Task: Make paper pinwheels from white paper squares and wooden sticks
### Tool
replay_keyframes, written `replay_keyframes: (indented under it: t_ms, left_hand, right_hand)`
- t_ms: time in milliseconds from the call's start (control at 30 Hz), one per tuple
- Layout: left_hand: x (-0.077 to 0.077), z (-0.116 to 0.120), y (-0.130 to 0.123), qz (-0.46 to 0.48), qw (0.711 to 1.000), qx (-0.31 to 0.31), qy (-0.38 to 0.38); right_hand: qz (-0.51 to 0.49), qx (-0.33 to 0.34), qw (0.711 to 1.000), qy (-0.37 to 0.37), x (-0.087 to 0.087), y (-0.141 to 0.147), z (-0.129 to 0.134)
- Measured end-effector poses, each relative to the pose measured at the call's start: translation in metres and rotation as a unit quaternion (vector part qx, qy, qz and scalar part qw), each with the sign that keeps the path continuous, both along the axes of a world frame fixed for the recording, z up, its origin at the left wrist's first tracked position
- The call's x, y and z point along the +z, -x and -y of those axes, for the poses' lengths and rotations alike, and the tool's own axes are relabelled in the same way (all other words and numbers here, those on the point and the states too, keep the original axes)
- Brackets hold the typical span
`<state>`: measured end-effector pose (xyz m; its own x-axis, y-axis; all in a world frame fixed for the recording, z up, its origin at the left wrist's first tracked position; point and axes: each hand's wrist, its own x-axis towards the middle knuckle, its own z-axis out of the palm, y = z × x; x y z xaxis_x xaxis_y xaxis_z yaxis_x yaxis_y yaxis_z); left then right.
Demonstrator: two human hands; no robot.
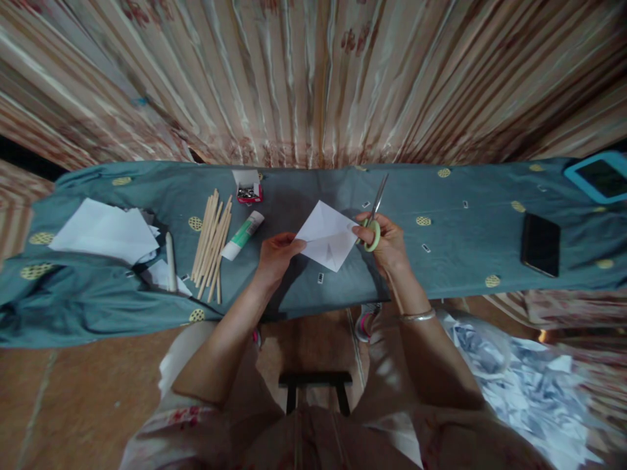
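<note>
A square of white paper (pixel 323 232) with crease lines is held out between my hands above the table, turned so one corner points away from me. My left hand (pixel 278 256) pinches its left corner between thumb and fingers. At the opposite corner, my right hand (pixel 385 240) grips the paper with the thumb on top. That same hand also carries a pair of scissors (pixel 373 230) with pale green handles looped at the fingers. Their metal blades point up and away from me, off the paper.
Left of my hands lie a glue stick (pixel 243 235), several wooden sticks (pixel 211 245), a red box of small metal pieces (pixel 249 192), a white stick (pixel 170 261) and white paper sheets (pixel 105 228). Rightward are a black phone (pixel 540 244) and a blue-framed device (pixel 602 177). Paper scraps (pixel 533 391) fill the lower right.
</note>
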<state>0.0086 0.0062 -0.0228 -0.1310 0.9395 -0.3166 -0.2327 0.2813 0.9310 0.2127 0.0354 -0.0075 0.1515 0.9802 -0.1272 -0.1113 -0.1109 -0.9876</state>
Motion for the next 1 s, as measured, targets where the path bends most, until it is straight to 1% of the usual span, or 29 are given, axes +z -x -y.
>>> replay_keyframes:
  t_ms: [167,267,400,500,600,733,867,1000]
  left_hand:
    - [0.001,0.000,0.002,-0.006,1.000,0.007,0.007]
    - [0.000,-0.001,0.007,0.006,1.000,0.015,0.001]
    - [0.000,-0.003,0.016,0.027,0.999,0.016,-0.017]
    - [0.000,-0.003,0.018,0.045,0.998,0.035,-0.022]
    - [-0.001,0.001,0.012,0.075,0.996,0.038,-0.022]
    - [-0.005,0.007,-0.001,0.094,0.995,-0.006,-0.024]
    - [-0.010,0.008,-0.014,0.069,0.995,-0.046,-0.047]
    - [-0.017,0.011,-0.026,0.034,0.995,-0.048,-0.077]
  right_hand:
    - [0.006,0.000,1.000,-0.002,-0.001,-0.002,-0.001]
    - [0.011,-0.006,1.000,-0.007,-0.002,-0.007,-0.003]
    - [-0.015,-0.039,0.999,-0.017,-0.002,-0.015,-0.006]
    - [-0.037,-0.067,0.997,-0.014,-0.005,-0.016,-0.007]
    - [-0.054,-0.077,0.996,0.002,-0.009,-0.011,-0.007]
    - [-0.085,-0.066,0.994,0.015,-0.014,0.003,-0.006]
    - [-0.118,-0.046,0.991,0.046,-0.016,0.016,-0.004]
    - [-0.147,-0.039,0.986,0.068,-0.016,0.029,-0.001]
